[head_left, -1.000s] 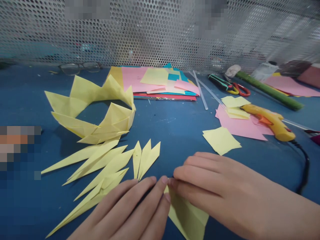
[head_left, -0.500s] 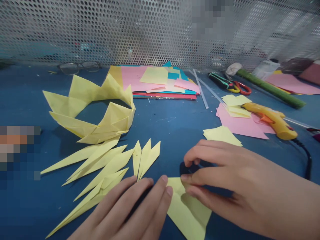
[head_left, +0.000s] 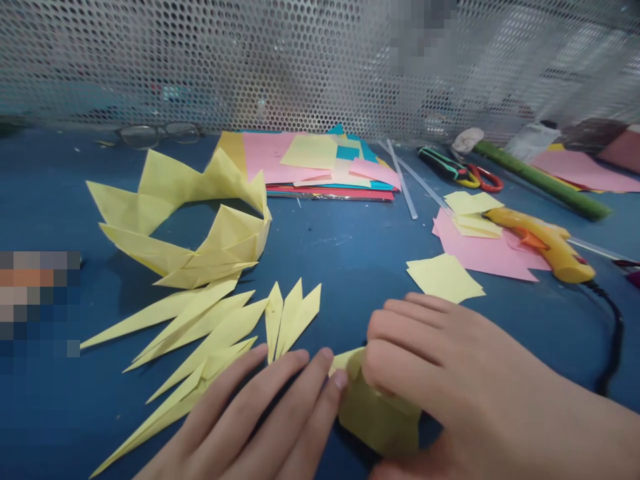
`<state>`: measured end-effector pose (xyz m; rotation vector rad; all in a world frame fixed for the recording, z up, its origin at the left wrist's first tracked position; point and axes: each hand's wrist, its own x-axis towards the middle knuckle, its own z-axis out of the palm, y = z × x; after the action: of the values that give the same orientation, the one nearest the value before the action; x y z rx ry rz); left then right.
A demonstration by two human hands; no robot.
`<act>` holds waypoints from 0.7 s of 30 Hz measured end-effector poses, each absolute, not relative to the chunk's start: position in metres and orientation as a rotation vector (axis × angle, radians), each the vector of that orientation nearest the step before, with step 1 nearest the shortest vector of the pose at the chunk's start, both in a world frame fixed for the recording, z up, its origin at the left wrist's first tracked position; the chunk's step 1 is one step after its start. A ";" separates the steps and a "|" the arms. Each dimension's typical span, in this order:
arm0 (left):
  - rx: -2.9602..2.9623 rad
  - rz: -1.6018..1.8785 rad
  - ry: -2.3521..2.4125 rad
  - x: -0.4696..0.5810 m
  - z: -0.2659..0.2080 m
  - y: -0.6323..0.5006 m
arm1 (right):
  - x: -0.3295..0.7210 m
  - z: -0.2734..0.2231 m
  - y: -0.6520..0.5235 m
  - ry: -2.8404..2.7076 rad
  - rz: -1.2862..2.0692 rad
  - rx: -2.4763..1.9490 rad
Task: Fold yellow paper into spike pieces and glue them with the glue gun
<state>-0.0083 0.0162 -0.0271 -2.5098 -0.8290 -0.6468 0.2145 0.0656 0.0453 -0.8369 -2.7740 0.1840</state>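
A small yellow paper sheet (head_left: 377,417) lies in front of me, its near part raised and in shadow. My left hand (head_left: 265,417) rests with outstretched fingers at its left corner, the thumb and forefinger tips touching the paper. Curled over the sheet's right side, my right hand (head_left: 445,370) grips its edge; the fingertips are hidden behind the knuckles. Just beyond my left fingers stand several narrow folded yellow paper points (head_left: 297,317). More long folded paper spikes (head_left: 210,347) lie to the left, below a ring of pointed yellow paper (head_left: 173,183).
Square yellow sheets (head_left: 447,277) lie beyond my right hand. A yellow glue gun (head_left: 550,247) rests on pink paper (head_left: 470,250) at right. Farther back are a stack of coloured paper (head_left: 265,157), glue sticks (head_left: 403,180), a cutter (head_left: 443,163), red-handled scissors (head_left: 487,179) and eyeglasses (head_left: 140,137).
My right hand has turned over and closed on the yellow sheet, bringing its near part up. The left hand has barely moved.
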 end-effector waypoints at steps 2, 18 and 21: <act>-2.484 -0.691 -0.833 -0.009 -0.029 0.016 | 0.215 0.045 0.067 -2.769 0.151 -0.764; -2.571 -0.716 -0.977 -0.007 -0.021 0.013 | 0.215 0.045 0.068 -2.765 0.118 -0.748; -2.545 -0.741 -0.988 -0.005 -0.021 0.012 | 0.216 0.042 0.069 -2.787 0.158 -0.777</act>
<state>-0.0051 0.0125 -0.0211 -2.5449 -0.9879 -0.7410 0.2158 0.0692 0.0424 -0.7771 -2.7869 0.1579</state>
